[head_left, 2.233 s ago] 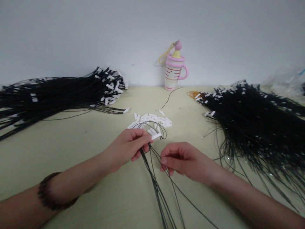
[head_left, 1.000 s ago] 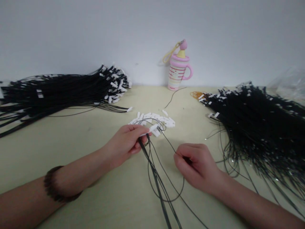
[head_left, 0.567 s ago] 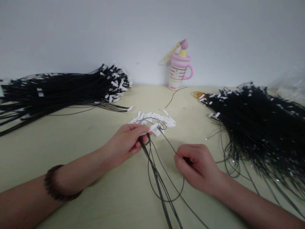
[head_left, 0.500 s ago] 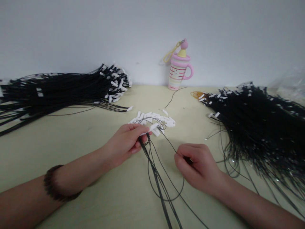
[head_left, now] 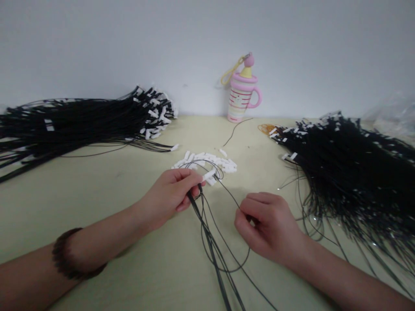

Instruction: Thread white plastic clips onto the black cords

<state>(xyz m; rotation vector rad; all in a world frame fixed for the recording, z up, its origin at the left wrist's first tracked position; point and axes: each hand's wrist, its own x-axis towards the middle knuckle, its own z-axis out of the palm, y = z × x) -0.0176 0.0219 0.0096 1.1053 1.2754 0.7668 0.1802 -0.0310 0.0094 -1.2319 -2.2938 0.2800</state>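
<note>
My left hand (head_left: 171, 194) is closed on a small bunch of thin black cords (head_left: 210, 246) and pinches a white clip (head_left: 208, 175) at its fingertips. The cords trail from it toward me across the table (head_left: 97, 203). My right hand (head_left: 266, 224) is closed in a pinch on a single black cord (head_left: 228, 193) that loops back toward the left hand. A little heap of loose white clips (head_left: 207, 160) lies just beyond the left fingertips.
A big pile of black cords with white clips (head_left: 81, 123) lies at the left, another pile of cords (head_left: 350, 168) at the right. A pink striped cup-shaped toy (head_left: 241, 97) stands by the wall. Orange rubber bands (head_left: 264, 128) lie near the right pile.
My right hand drew back right and toward me from close beside the left hand, pulling one cord out into a loop. My left hand stayed put with its bunch.
</note>
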